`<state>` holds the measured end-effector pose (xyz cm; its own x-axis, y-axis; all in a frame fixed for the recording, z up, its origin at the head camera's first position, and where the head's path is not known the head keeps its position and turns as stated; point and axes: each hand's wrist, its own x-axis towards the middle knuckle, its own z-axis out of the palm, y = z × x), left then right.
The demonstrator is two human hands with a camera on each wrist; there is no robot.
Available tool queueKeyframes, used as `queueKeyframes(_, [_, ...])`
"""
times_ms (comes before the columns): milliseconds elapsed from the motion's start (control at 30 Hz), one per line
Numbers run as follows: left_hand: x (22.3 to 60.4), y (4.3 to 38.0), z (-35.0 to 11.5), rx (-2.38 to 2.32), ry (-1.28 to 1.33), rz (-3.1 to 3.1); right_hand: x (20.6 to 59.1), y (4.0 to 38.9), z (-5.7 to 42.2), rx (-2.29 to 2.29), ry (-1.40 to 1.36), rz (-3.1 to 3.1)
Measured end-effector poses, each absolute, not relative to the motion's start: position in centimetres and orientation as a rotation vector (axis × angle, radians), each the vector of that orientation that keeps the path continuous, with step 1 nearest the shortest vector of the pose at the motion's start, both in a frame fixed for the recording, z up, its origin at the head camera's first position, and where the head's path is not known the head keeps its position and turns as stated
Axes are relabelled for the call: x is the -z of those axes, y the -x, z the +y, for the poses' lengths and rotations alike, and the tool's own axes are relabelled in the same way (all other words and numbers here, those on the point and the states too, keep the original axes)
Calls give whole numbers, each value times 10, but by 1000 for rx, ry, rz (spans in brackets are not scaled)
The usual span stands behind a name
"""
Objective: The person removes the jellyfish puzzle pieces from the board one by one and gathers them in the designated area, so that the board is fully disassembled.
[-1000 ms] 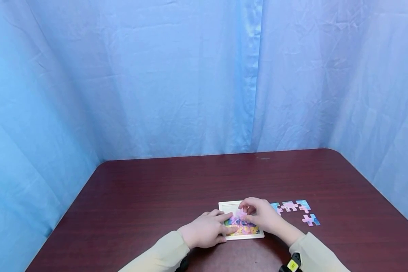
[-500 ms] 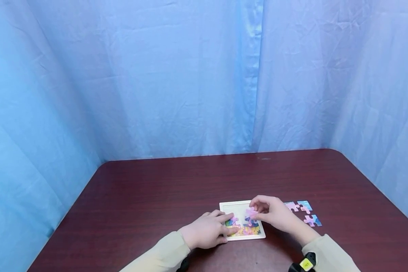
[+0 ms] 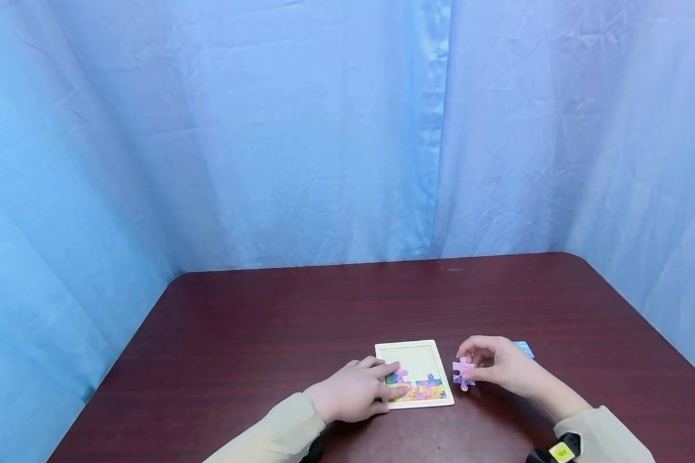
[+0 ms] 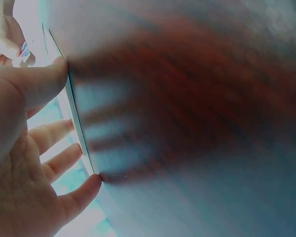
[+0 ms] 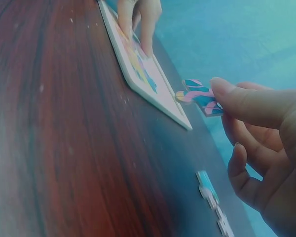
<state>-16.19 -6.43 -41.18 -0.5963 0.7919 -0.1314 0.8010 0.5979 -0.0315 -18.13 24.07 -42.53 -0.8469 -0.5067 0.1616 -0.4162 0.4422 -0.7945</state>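
A white puzzle tray [image 3: 414,355] lies on the table, its lower part filled with joined colourful puzzle pieces [image 3: 430,390]. My left hand [image 3: 352,391] rests on its left side, fingers spread over the pieces and the rim. In the left wrist view, the thumb and fingertips [image 4: 91,185] reach along the tray's edge. Just right of the tray, my right hand [image 3: 506,370] pinches a pink and blue puzzle piece [image 3: 462,373] between thumb and fingers. From the right wrist, that piece [image 5: 200,97] appears raised, with its knobs pointing toward the tray.
Loose puzzle pieces lie right of the tray; one blue piece [image 3: 523,348] shows behind my right hand, which hides others. Several of them [image 5: 208,186] appear in the right wrist view. The dark red wooden table [image 3: 278,321] is bordered by blue curtains [image 3: 301,141].
My right hand has lifted the puzzle piece out of the tray and carried it right, past the tray's edge. The left hand has stayed in place.
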Motion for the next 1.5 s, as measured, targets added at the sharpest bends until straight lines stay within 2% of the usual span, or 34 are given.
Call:
queueKeyframes(700, [411,161,-64,140,-1356,2710,421,179,302,1074,852,2737])
queueKeyframes(900, [412,161,-65,146,-1350,2711,424,180,306,991,787,2761])
queueKeyframes(1233, [411,162,-65,107,-1349,2714,428,183,307,889,916,2913])
queueKeyframes(1500, [410,162,-65,101,-1354,2707,431,184,307,769,858,2934])
